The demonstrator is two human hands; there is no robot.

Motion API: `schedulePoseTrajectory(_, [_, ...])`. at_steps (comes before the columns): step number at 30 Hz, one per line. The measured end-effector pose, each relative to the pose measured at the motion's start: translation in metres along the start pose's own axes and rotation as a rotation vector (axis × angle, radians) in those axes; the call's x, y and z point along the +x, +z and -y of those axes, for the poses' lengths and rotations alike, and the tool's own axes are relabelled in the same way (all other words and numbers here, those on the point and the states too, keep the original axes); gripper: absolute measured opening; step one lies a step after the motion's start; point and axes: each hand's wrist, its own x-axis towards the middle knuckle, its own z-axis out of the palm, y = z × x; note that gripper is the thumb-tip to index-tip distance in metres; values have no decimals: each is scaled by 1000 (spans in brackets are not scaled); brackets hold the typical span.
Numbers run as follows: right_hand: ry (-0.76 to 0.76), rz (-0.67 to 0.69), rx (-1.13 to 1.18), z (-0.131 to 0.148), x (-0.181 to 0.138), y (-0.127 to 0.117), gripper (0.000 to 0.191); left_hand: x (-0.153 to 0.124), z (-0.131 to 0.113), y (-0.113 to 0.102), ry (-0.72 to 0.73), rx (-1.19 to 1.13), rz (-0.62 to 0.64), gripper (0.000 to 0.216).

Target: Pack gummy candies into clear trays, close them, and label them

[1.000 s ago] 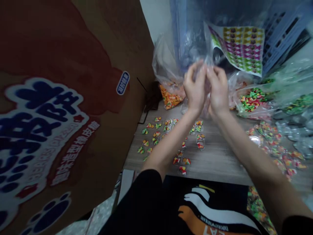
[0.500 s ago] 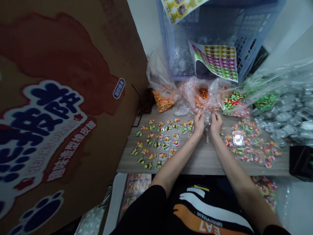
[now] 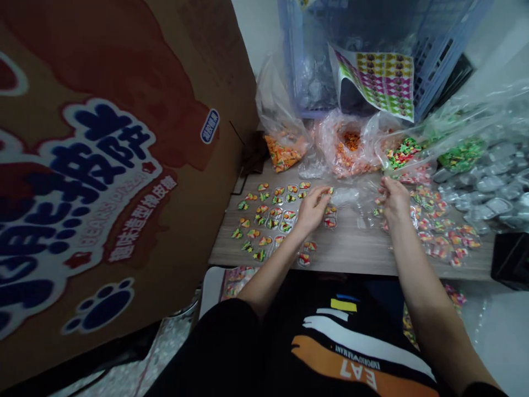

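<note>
My left hand [image 3: 314,208] is over the right part of the laid-out gummy candies, fingers bent together by a small green and yellow candy [image 3: 331,190]; whether it grips this is unclear. Opposite it, my right hand [image 3: 395,199] has curled fingers beside clear plastic, and what they hold is hidden. Between the hands lies a clear plastic piece [image 3: 346,196], probably thin packaging. Clear shaped trays [image 3: 288,220] with colourful candies stand in rows on the left, next to loose candy pairs [image 3: 248,246]. Filled clear packs [image 3: 440,251] are heaped on the right.
Bags of orange candies [image 3: 285,151], orange-red pieces [image 3: 351,140] and red-green pieces [image 3: 404,154] line the back. Behind stands a blue crate [image 3: 289,71] with a label sheet [image 3: 384,82]. A large carton [image 3: 185,182] walls the left; empty clear trays [image 3: 487,187] pile up right.
My hands have moved apart from the clear plastic they were together on: the left one toward the candy rows, the right one toward the filled packs. The view has shifted slightly.
</note>
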Motion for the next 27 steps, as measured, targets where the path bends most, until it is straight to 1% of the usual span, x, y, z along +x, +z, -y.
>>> schedulePoseTrajectory(1, [51,41,50,5,-5,-5,34,-17,-4,-16,26,41,-11,28])
schedulePoseTrajectory(3, [139,143,117,9,-16,-14,37,-55,-10,-43,85,196,-59,27])
schedulePoseTrajectory(5, [225,236,144,7,-30,-23,37,-95,-12,-60,142,359,-72,25])
schedulePoseTrajectory(7, [298,321,141,-3,-47,-28,30,-131,-9,-68,174,497,-70,24])
schedulePoseTrajectory(9, [362,406,111,-15,-66,-31,23,-159,-1,-67,212,596,-52,26])
schedulePoseTrajectory(11, [404,471,75,-27,-85,-30,26,-178,7,-64,229,673,-28,33])
schedulePoseTrajectory(13, [405,482,52,-35,-101,-28,31,-188,13,-60,243,731,-3,40])
schedulePoseTrajectory(15, [362,467,22,-39,-115,-26,33,-193,17,-59,260,770,24,42])
schedulePoseTrajectory(17, [314,462,-25,-41,-126,-23,36,-195,19,-58,274,795,46,41])
schedulePoseTrajectory(20, [282,503,-94,-46,-139,-16,40,-196,23,-54,286,795,56,37])
schedulePoseTrajectory(24, [245,568,-149,-61,-147,-2,41,-190,28,-38,282,751,105,31])
schedulePoseTrajectory(27, [185,551,-176,-71,-145,6,40,-183,30,-27,290,718,140,30])
